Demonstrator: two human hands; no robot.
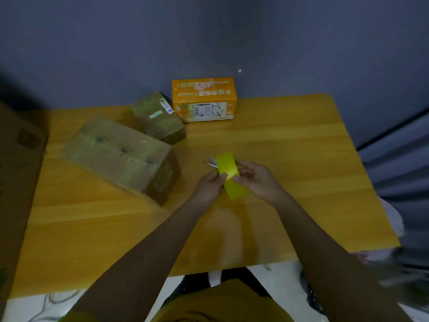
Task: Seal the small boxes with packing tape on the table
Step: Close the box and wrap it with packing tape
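A yellow roll of packing tape (228, 169) is held edge-up above the middle of the wooden table (290, 159). My left hand (212, 184) pinches its left side with thumb on the tape face. My right hand (256, 180) grips its right side. Three boxes lie at the back left: a large brown cardboard box (120, 154) covered in clear tape, a smaller brown box (159, 117) behind it, and an orange printed box (204, 99) against the wall. Scissor tips (210, 163) poke out behind the roll.
A big cardboard carton (18, 163) stands off the table's left edge. The grey wall (209, 38) runs right behind the table. A grey curtain (399, 173) hangs past the right edge. Bare tabletop lies to the right and in front of my hands.
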